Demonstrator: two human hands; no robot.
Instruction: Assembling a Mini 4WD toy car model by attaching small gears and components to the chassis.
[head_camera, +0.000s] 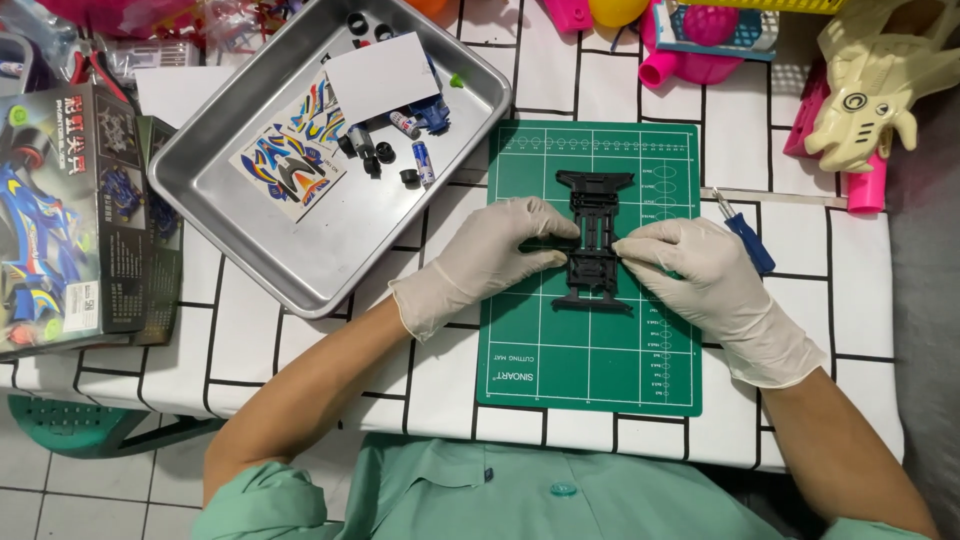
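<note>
The black plastic car frame (596, 240) is lying flat on the green cutting mat (590, 370), pinched at its middle from both sides by the gloved left hand (495, 258) and the gloved right hand (690, 272), whose fingertips are closed narrowly on its edges. Its long axis is set straight away from the person, with the far end pointed toward the metal tray (300, 240) side of the table's back edge. The frame could be flexed or a thin rail snapped if it were squeezed unevenly, and it could be slid into the blue screwdriver (742, 232) just beside the mat.
</note>
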